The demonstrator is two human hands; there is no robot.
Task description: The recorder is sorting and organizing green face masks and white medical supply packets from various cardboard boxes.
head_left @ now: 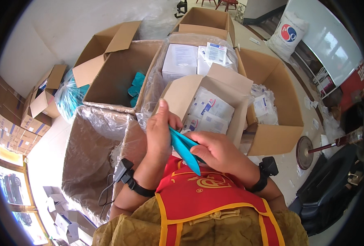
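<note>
My left hand (pixel 159 133) and right hand (pixel 219 151) both pinch a folded teal cloth (pixel 184 148) above the small box (pixel 206 106)

You see a bright, daylit scene with glare on the pale floor (pixel 67 24). Fisheye bending curves the edges, and a dark rim surrounds your view.

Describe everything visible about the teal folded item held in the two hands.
The teal folded item is a flat, smooth piece, like thin fabric or plastic sheet, folded into a long narrow shape that tapers to a point toward the person's chest. It slants from upper left to lower right. The left hand pinches its upper end; the right hand grips its middle from the side. It hangs above the red apron, in front of a small open carton of white packets.
</note>
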